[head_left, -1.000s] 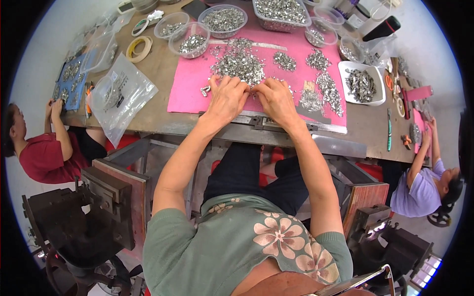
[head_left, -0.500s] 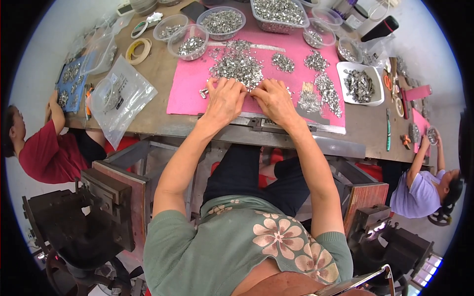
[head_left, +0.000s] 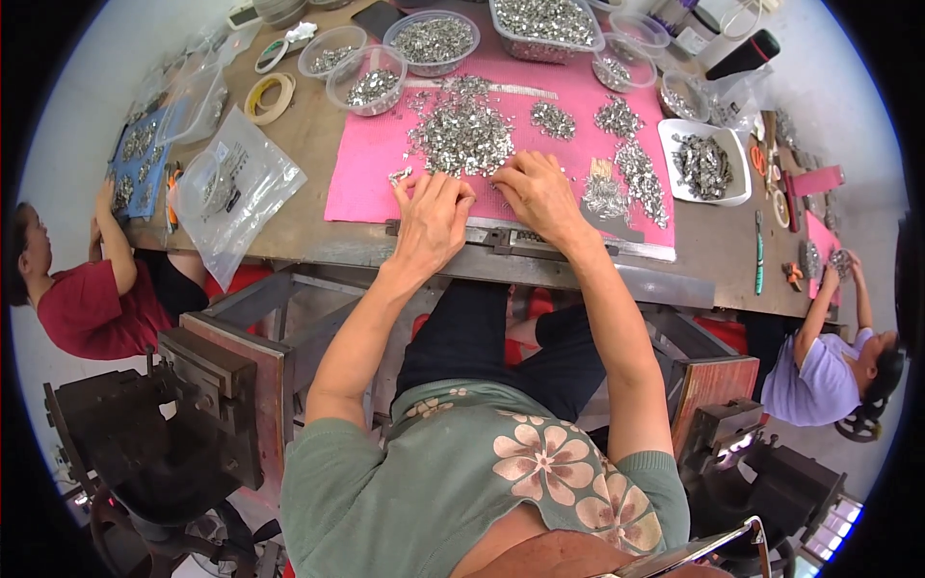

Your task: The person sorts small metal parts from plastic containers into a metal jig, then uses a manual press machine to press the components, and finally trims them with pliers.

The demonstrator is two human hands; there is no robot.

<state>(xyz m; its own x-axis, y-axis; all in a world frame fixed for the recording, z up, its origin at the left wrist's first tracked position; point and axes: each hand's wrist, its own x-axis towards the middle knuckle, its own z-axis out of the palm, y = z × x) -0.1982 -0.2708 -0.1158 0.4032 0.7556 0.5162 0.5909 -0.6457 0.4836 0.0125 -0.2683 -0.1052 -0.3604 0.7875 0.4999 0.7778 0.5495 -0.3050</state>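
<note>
A big heap of small shiny metal pieces (head_left: 461,135) lies on the pink mat (head_left: 371,173) in front of me. At the heap's near edge, my right hand (head_left: 542,197) is closed, thumb and fingertips drawn together. My left hand (head_left: 431,220) is lower, close to the mat's front edge, its fingers bent and pressed together. Whatever either hand pinches is too small or too hidden to name. Beside my left fingertips lies a little cluster of metal pieces (head_left: 400,175). A metal rail (head_left: 501,238) runs along the table edge just below both hands.
Smaller piles (head_left: 552,120) and thin metal pins (head_left: 605,196) lie to the right. Clear tubs (head_left: 432,43) of pieces stand behind, and a white tray (head_left: 708,164) at right. Tape (head_left: 270,99) and a plastic bag (head_left: 241,188) lie left. Co-workers sit on both sides.
My left hand has moved down toward the front edge, away from the heap. My right hand has shifted only slightly, and the gap between the hands is wider.
</note>
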